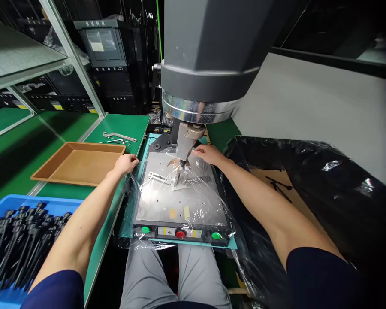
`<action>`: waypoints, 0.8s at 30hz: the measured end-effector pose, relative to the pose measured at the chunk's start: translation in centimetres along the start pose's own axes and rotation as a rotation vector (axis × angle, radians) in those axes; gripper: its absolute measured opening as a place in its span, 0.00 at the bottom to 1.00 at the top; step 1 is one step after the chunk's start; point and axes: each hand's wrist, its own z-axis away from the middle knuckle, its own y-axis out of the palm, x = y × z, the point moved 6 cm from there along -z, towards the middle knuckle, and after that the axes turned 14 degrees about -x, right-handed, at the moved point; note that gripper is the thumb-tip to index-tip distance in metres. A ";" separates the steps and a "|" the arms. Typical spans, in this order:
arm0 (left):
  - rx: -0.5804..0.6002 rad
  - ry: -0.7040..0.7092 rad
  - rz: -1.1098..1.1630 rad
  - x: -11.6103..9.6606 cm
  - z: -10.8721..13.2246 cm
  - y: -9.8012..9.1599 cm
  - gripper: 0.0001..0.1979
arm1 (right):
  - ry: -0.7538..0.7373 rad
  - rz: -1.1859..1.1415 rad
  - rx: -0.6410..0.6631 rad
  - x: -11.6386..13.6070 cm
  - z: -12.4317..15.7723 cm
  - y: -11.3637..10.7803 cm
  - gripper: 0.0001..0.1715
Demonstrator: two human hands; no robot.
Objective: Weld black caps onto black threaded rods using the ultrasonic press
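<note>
A sheet of clear plastic film (196, 180) lies crumpled over the metal base plate (186, 212) of a bench machine. At the plate's far right, my right hand (209, 154) is closed, its fingertips pinching the film. My left hand (126, 164) is also closed, left of the plate, with the film's edge apparently in its fingers. Between my hands the machine's metal tool (185, 141) points down, its tip surrounded by film. Under the film are a slotted metal bracket (158, 177) and a small brown piece (174, 163), partly hidden.
Left, a brown tray (83, 161), a wrench (119, 136) and hex keys sit on the green bench. A blue bin (56, 205) holds many black ties. The grey machine head (212, 47) hangs above. Front buttons include a red one (180, 233). Right stands a black-lined box (324, 171).
</note>
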 end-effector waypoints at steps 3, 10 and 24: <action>0.012 -0.020 -0.066 0.0 0.2 0.5 0.15 | -0.010 0.012 -0.031 0.6 -0.1 -0.4 0.14; -0.030 0.026 -0.115 -1.2 1.1 -0.2 0.17 | -0.094 -0.102 -0.324 4.7 4.4 -4.6 0.21; -0.364 0.407 0.356 -12.7 6.4 -5.8 0.19 | -0.427 -0.101 0.095 10.5 5.3 -0.3 0.30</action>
